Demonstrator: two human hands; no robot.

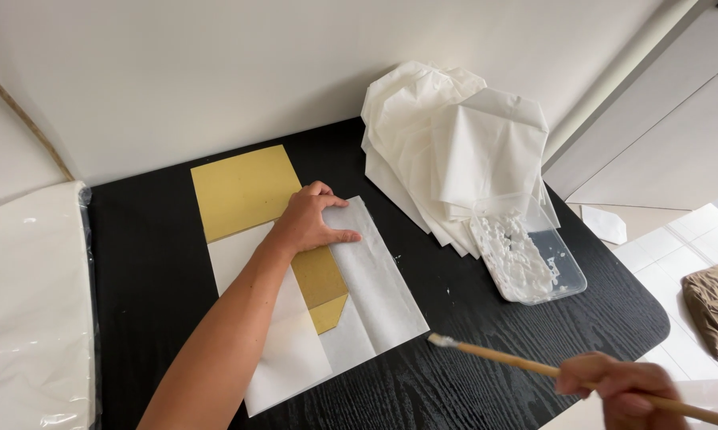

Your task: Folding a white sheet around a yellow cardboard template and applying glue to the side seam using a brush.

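Black table [486,374] by white wall | left hand [311,223] flat, fingers spread, pinning white paper [375,279] over gold card [243,191] | right hand [626,390] gripping brush [502,360] — gluing step, next calls for paste tray [530,259].

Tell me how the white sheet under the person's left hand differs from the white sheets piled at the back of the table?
The white sheet lies single and flat, pressed by the left hand, wrapped partly over a yellow card. The piled sheets are many, already folded to angled shapes and overlapped in a heap, with a clear plastic tray resting on their edge. Both are thin white paper on the black table.
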